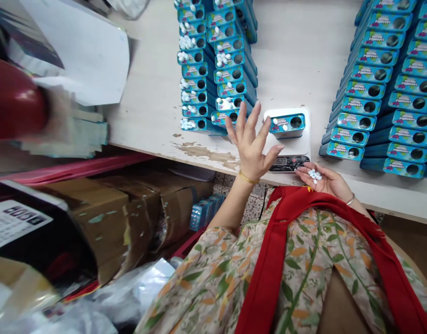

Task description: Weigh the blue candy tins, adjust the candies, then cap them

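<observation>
My left hand (251, 141) is raised over the table edge with its fingers spread, holding nothing, just left of a small white scale (293, 147). A teal tin (287, 125) with a round hole and a few white candies on its lid sits on the scale. My right hand (321, 178) rests palm up at the table edge below the scale, cupping several small white candies (315, 175).
Two rows of teal tins (213, 69) topped with white candies run away from me on the left. More teal tins (380, 83) are stacked on the right. Cardboard boxes (130, 218), plastic bags and paper lie under and left of the white table (297, 51).
</observation>
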A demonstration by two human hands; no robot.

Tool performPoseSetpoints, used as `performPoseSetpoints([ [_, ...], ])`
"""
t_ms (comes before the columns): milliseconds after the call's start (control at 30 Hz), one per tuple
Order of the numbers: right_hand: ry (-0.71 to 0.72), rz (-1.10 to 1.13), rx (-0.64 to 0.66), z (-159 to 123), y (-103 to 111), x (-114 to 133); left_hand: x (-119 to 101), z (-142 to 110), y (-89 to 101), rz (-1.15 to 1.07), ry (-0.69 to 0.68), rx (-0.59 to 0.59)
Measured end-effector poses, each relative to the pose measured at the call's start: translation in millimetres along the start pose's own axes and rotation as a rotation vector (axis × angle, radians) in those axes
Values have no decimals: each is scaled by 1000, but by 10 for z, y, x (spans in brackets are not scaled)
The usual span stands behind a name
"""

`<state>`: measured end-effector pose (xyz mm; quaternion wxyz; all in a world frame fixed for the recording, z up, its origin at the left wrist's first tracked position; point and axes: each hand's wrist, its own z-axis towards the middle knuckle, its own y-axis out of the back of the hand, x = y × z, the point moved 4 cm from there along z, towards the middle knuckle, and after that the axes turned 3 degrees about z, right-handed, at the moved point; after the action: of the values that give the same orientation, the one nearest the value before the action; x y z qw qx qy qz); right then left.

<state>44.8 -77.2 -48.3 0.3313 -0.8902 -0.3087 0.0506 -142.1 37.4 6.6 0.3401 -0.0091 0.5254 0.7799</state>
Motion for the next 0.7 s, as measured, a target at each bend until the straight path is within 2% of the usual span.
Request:
performPoseSetpoints([
  [200,0,-31,15,-2,-64,27,-205,63,-149,8,-61,149],
  [367,52,2,89,-10,-133,59,-431,81,-82,-135,-221,90],
  [467,72,33,122,2,-135,56,-605,-85,-141,-271,-395,276],
  [533,66,26,136,5,-134,48,-698,-209,-214,-304,-440,417],
  [700,11,-46,164,-16,-162,19,-757,-306,-286,-292,-389,498],
])
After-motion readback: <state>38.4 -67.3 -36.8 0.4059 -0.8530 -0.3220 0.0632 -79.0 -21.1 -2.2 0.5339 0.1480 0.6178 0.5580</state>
